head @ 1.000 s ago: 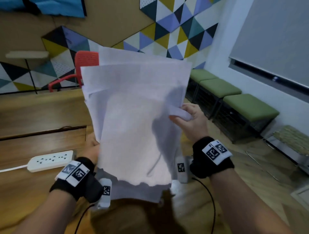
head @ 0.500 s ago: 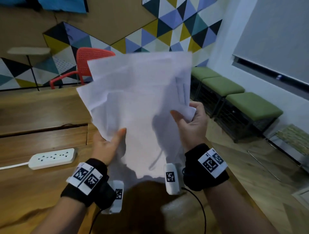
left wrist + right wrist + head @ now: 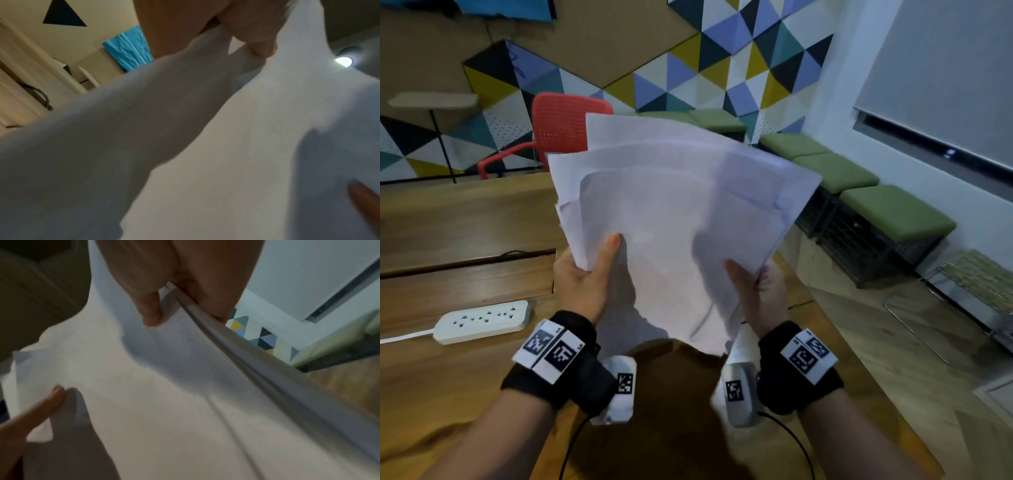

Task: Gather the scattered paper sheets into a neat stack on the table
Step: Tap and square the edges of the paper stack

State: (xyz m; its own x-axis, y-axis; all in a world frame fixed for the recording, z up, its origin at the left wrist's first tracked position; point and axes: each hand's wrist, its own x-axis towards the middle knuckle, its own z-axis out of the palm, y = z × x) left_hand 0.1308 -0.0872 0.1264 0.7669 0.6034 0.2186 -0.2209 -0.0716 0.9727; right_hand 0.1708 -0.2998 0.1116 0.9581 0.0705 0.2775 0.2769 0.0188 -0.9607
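Note:
Several white paper sheets [image 3: 674, 219] are held upright as an uneven bundle above the wooden table [image 3: 448, 373], their top edges fanned out of line. My left hand [image 3: 585, 274] pinches the bundle's left edge, thumb on the front. My right hand [image 3: 760, 284] pinches the right edge, thumb on the front and fingers behind. In the left wrist view the sheets [image 3: 205, 146] fill the frame under my thumb. In the right wrist view the paper sheets [image 3: 164, 394] show their stacked right edge clamped between thumb and fingers.
A white power strip [image 3: 482, 320] lies on the table to the left. A red chair [image 3: 565, 126] stands behind the table. Green-topped stools [image 3: 893, 216] line the right wall, beside a wooden floor.
My left hand came up from under the bundle and took its left edge. My right hand slid down the right edge. The sheets swung and fanned out.

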